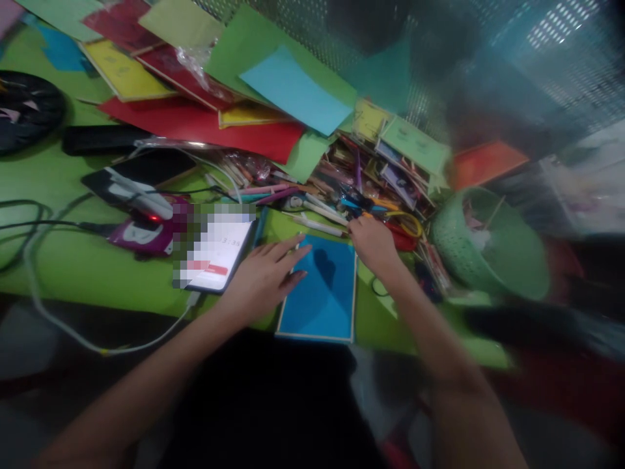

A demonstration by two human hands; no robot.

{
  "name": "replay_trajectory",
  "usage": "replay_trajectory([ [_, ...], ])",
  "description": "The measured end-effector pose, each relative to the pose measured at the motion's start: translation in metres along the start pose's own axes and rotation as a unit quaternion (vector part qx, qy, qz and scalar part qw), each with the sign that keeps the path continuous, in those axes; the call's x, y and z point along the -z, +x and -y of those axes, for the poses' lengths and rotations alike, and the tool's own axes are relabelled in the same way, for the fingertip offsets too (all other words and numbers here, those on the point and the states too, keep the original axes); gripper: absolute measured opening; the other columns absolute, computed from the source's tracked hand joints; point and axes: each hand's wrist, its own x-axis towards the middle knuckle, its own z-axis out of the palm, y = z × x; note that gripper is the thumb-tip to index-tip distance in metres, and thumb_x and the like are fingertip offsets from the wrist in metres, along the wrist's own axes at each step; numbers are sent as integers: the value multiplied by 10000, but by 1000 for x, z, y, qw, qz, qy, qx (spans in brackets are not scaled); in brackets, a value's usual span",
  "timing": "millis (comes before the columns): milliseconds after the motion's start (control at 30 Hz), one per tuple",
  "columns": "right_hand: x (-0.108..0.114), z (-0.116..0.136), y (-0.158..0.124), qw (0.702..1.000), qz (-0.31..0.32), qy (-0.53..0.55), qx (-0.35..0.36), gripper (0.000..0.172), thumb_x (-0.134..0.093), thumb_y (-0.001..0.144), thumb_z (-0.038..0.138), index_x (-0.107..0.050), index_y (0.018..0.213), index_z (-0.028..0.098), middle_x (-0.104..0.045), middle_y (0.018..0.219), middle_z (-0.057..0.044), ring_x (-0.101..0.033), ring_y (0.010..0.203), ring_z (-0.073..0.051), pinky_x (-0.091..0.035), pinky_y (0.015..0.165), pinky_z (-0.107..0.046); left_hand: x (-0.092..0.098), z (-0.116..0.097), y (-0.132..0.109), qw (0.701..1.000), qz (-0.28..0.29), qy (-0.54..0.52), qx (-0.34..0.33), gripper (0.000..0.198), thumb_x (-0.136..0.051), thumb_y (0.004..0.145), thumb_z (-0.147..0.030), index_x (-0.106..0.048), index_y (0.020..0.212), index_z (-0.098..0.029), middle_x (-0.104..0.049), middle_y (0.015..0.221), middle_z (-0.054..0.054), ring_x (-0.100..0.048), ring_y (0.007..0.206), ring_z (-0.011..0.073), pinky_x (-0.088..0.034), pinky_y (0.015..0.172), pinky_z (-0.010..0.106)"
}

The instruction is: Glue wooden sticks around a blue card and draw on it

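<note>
A blue card (319,296) with a pale border lies on the green tabletop in front of me, a dark heart-shaped patch showing near its top. My left hand (263,277) rests with fingers stretched out over the card's left edge and holds nothing. Beyond the card's upper right corner, my right hand (374,244) is at the pile of pens and tools, its fingers curled together. What they grip, if anything, is hidden. A white pen (322,226) lies just left of those fingers, and scissors with yellow handles (407,221) lie just beyond them.
Left of the card is a lit phone (215,254) with a cable, beside a purple box (141,234). Coloured paper sheets (293,91) are heaped at the back. A green basket (493,247) stands at the right; a black round container (29,111) is far left.
</note>
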Motion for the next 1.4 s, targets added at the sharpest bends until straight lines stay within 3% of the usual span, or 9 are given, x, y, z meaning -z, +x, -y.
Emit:
replay_trajectory([
  [233,-3,-8,-4,999,-18,33,-22,268,-445,1029,150,-697,1117,126,-750,1085,-175,-657,989,-281,-426,801,-355,10,1,12,999,-7,-32,-3,475,-430,1083,-416,-585,1487,-219,-612,1531,96,-643,1313,333,-522,1063,533],
  [433,3,-28,-29,967,-88,237,-34,251,-513,959,152,-705,1120,169,-746,1107,-130,-665,999,-257,-480,869,-361,15,-2,29,997,-14,-75,10,503,-424,1077,-446,-615,1462,-186,-729,1368,101,-697,1212,338,-553,1014,511],
  [733,13,9,-54,689,-113,712,-77,257,-798,796,391,-649,927,227,-712,838,4,-659,786,-175,-549,756,-325,3,-35,54,978,10,-205,40,324,-521,1024,-405,-727,1177,-208,-794,1156,70,-740,1036,255,-557,895,369],
  [933,11,34,-48,620,-141,768,-80,247,-854,762,395,-684,855,241,-680,812,14,-613,780,-158,-515,742,-293,-1,-34,62,978,5,-201,57,239,-525,1017,-358,-673,908,-206,-696,785,1,-638,701,165,-427,637,271],
  [1033,5,21,-48,627,-185,749,-103,298,-842,778,370,-711,1026,269,-697,941,-3,-627,856,-173,-524,765,-300,3,-25,60,981,-8,-183,63,220,-516,1019,-343,-674,945,-209,-712,858,27,-650,772,192,-427,691,292],
  [1133,1,-8,-53,655,-310,677,-128,515,-761,859,397,-610,1348,337,-654,1234,-44,-645,1021,-213,-554,858,-364,9,-15,56,992,-23,-106,71,228,-503,1027,-334,-685,961,-213,-736,957,71,-672,875,248,-438,767,338],
  [1233,4,-33,-62,748,-391,517,-139,631,-732,900,359,-513,1491,380,-508,1514,-81,-620,1187,-264,-530,991,-462,14,-11,54,997,-26,-4,78,218,-497,1035,-304,-696,986,-228,-753,1004,76,-691,961,285,-449,830,380],
  [1333,9,-39,-68,866,-351,343,-98,368,-731,922,307,-710,1289,328,-600,1481,-82,-569,1299,-315,-426,1121,-538,15,-9,54,997,-9,31,76,209,-513,1036,-293,-706,982,-233,-759,1025,72,-694,1028,300,-456,863,403],
  [1400,7,-35,-67,901,-304,302,-66,176,-706,950,295,-787,1107,296,-738,1291,-69,-614,1232,-312,-420,1112,-538,14,-8,54,997,-5,28,72,215,-517,1042,-299,-713,979,-234,-766,1061,65,-693,1058,300,-460,882,412],
])
